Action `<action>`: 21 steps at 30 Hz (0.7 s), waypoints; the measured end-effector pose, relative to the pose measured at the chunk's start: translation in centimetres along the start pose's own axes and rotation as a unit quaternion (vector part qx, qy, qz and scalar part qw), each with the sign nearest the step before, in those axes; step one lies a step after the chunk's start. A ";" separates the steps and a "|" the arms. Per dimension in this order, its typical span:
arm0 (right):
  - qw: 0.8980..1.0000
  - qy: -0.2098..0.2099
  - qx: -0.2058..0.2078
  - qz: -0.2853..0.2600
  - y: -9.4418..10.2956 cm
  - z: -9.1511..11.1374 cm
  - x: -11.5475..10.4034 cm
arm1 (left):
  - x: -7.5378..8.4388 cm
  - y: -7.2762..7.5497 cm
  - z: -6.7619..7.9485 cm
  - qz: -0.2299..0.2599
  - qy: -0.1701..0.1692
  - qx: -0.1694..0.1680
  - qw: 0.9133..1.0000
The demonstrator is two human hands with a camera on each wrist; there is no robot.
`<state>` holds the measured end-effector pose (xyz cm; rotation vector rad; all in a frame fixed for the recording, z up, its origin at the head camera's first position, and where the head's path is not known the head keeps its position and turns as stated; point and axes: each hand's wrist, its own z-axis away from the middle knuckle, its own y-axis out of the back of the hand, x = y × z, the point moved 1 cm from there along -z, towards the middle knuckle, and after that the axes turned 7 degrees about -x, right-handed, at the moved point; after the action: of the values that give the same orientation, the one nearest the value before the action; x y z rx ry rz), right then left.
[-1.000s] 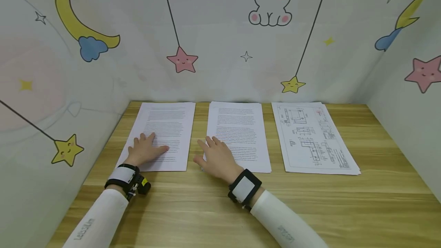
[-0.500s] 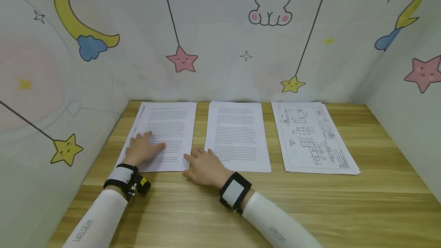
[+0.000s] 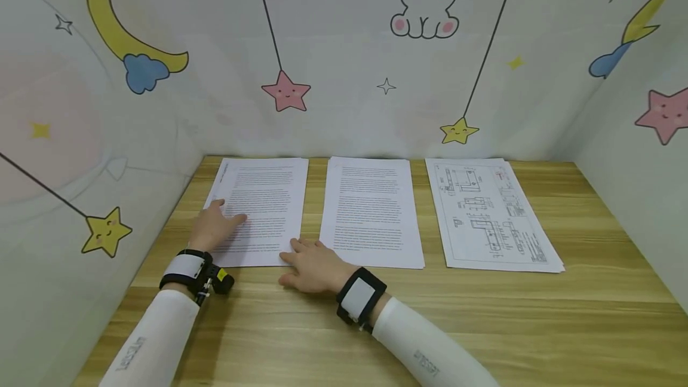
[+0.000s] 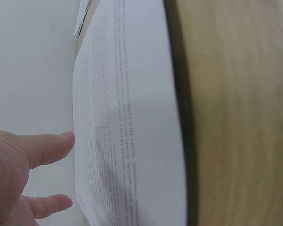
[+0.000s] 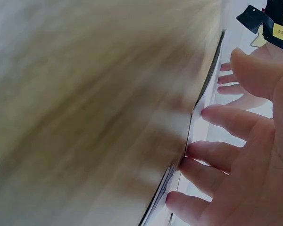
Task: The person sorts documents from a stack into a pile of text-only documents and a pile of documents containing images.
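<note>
Brackets the left rectangular stack of white, text-printed paper sheets (image 3: 266, 196) from two sides, on the left part of the brown wood-grain table (image 3: 301, 333). Runs lengthwise away from the body, far end close to the white cartoon-printed wall (image 3: 344, 112). Has the left hand (image 3: 211, 229) over the near left part of this stack, thumb and forefinger stretched apart, so nearer to its middle; has the right hand (image 3: 317, 267), fingers fanned, at its near right corner, fingertips partly overlapping it in the head view. Holds the hands apart from each other, clamped on nothing visible; cannot tell whether either presses down. Includes, just beyond the right hand, a middle rectangular stack of white, text-printed sheets (image 3: 371, 208), also pointing lengthwise at the wall, and, well apart from both hands, a right rectangular stack of white sheets with black line drawings (image 3: 491, 214). Shows no container.
</note>
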<state>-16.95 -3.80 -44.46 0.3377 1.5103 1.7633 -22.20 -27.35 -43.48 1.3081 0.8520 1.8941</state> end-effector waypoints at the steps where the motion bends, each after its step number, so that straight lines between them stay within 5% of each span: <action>1: 1.000 0.000 -0.004 -0.002 0.1 0.0 0.0 | 0.0 0.1 -0.1 0.013 0.004 0.005 1.000; 7: 1.000 0.002 -0.015 -0.011 0.2 0.2 0.1 | -0.5 0.9 -0.6 0.064 0.037 0.014 0.997; 21: 1.000 -0.004 -0.025 -0.011 -0.3 0.3 0.1 | -0.5 1.4 -1.3 0.080 0.070 -0.010 0.994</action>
<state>-16.75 -3.54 -44.69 0.3024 1.4563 1.7775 -23.54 -28.72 -42.94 1.2753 0.8160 2.1362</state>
